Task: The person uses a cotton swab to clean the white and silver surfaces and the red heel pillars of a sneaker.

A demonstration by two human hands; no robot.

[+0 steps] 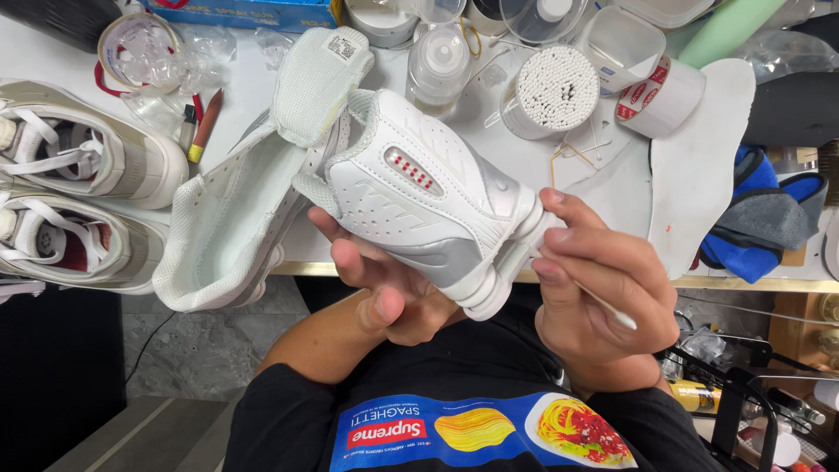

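Both hands are busy at centre frame: the left hand (384, 284) cups the white sneaker (428, 197) from below, fingers wrapped under its sole, while the right hand (594, 293) pinches a cotton swab (603, 304) against the heel at about 3 o'clock of the shoe. That sneaker hangs tilted over the bench (253, 92) edge, heel toward the body, tongue flopped open at 11 o'clock. Over at 9 o'clock, a beige pair of shoes (83, 205) sits on the bench. At 2 o'clock lies a white insole (699, 166), just beside a blue cloth (760, 214) at 3 o'clock. Up at 1 o'clock stands a tub of swabs (552, 90), with a tape roll (660, 96) close on its right. Smallest of all, a lighter (203, 127) rests at 10 o'clock.
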